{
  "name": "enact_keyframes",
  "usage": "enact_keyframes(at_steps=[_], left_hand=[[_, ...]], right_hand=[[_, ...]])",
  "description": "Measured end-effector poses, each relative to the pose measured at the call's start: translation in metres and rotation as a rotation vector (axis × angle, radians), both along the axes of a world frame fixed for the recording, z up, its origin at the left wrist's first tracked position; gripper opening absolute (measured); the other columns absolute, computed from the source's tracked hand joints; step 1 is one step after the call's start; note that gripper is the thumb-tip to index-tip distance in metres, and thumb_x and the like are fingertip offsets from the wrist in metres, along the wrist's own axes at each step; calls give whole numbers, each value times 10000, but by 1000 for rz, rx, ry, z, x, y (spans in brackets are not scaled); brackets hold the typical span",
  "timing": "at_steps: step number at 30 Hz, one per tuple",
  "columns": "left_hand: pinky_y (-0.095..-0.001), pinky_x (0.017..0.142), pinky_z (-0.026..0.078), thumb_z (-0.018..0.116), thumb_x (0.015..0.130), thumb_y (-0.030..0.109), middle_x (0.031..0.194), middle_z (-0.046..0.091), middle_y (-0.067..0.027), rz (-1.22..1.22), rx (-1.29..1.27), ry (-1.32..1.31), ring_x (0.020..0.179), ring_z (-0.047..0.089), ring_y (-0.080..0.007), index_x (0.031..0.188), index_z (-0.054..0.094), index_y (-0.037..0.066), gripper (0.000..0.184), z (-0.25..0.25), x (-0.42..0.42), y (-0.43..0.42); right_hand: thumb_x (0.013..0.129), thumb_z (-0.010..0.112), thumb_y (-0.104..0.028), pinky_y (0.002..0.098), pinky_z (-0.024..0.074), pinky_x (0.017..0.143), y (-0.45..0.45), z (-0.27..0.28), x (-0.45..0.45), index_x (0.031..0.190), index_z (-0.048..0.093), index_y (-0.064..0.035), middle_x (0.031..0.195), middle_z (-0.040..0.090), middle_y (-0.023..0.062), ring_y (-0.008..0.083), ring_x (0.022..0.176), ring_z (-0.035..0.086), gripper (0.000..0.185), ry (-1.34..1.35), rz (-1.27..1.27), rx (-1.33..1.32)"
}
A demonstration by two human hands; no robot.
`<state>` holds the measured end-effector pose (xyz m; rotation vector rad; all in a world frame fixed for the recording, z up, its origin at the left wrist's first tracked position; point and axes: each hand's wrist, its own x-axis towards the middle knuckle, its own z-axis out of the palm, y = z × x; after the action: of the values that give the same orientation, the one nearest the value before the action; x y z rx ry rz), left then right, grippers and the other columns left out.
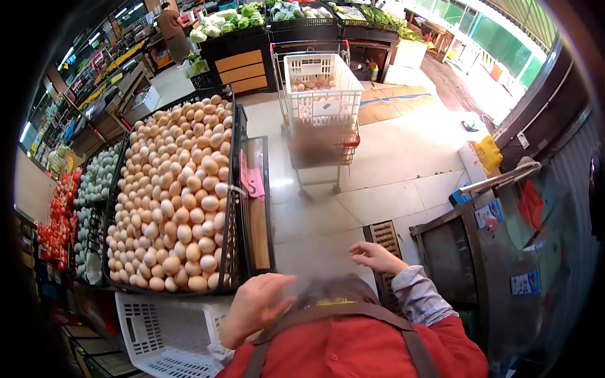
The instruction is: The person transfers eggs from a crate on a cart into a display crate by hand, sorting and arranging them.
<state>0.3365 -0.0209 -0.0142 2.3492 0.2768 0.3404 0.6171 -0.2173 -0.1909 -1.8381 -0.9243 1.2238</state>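
Note:
My left hand (257, 307) hovers in front of my red top, fingers stretched forward and slightly blurred, holding nothing. It is nearest to the front right corner of a black crate (232, 233) heaped with brown eggs (179, 189). Beside and below that hand sits a white plastic basket (135, 327), whose right side is partly hidden by my arm. My right hand (378, 257) is in the air above the floor, with loosely bent, parted fingers and nothing in them. A dark apron (337, 291) hangs between my hands.
Ahead stands a shopping cart (343, 148) carrying a white crate (324, 107) with eggs inside. Pale green eggs (97, 176) and red packages (60, 214) lie at left. A floor drain grate (384, 236) and a dark cabinet (444, 258) are at right. A person (171, 31) stands far back.

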Motion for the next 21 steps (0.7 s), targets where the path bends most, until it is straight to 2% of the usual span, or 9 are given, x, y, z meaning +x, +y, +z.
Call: enact_keyframes(at_steps=[2,3,5,7,9,11,15,17,21], left_hand=[[-373,787,502,722,776,167,1001,648,-138,20,-39,29,908,629,-315,1094,621,50,354,-1,38,14],[-388,794,499,700,784,163,999,643,-142,41,-94,57,916,621,-327,1100,613,55,344,-5,57,19],[-387,790,498,694,793,167,999,641,-148,89,-101,55,901,619,-330,1102,614,51,340,-17,90,39],[-383,783,498,688,802,170,994,640,-147,229,-38,114,886,618,-328,1111,611,43,342,-32,119,55],[-366,752,502,688,811,172,967,638,-144,311,-34,147,856,622,-307,1115,614,40,339,-47,146,71],[-346,724,505,689,814,157,939,635,-144,372,-95,170,821,628,-282,1112,612,25,335,-53,177,82],[-325,712,505,688,815,140,918,634,-143,416,-185,166,796,631,-254,1111,610,12,332,-44,234,96],[-318,720,504,684,817,125,917,638,-141,480,-252,94,795,632,-241,1104,612,9,318,-43,249,109],[-305,728,503,684,801,74,913,647,-135,598,-299,126,798,636,-219,1092,618,-1,307,-44,268,138]], right_hand=[[887,615,-229,321,498,831,16,14,47,1174,588,-15,1067,651,121,179,951,612,358,118,-64,29],[894,606,-234,319,499,814,23,10,72,1156,597,-11,1037,656,115,169,921,609,344,55,-50,39],[927,583,-184,256,495,730,53,44,121,1183,563,-7,982,642,55,99,845,604,312,-47,29,24],[929,577,-150,256,498,731,85,46,176,1166,575,5,989,643,56,97,843,602,284,-66,59,24],[927,569,-109,256,502,733,121,29,227,1157,580,10,990,645,56,98,845,603,259,-149,59,224],[930,563,-88,256,509,742,163,39,272,1156,579,12,980,648,53,95,844,606,248,-137,68,323],[938,559,-94,250,512,747,245,108,348,1155,581,-6,988,646,39,92,852,606,235,-26,193,499],[950,552,-130,240,505,732,293,112,393,1151,581,-17,989,649,27,88,844,609,233,-120,222,559],[951,569,-220,216,479,677,378,141,446,1145,592,-58,918,640,-2,68,802,594,253,-109,231,507]])
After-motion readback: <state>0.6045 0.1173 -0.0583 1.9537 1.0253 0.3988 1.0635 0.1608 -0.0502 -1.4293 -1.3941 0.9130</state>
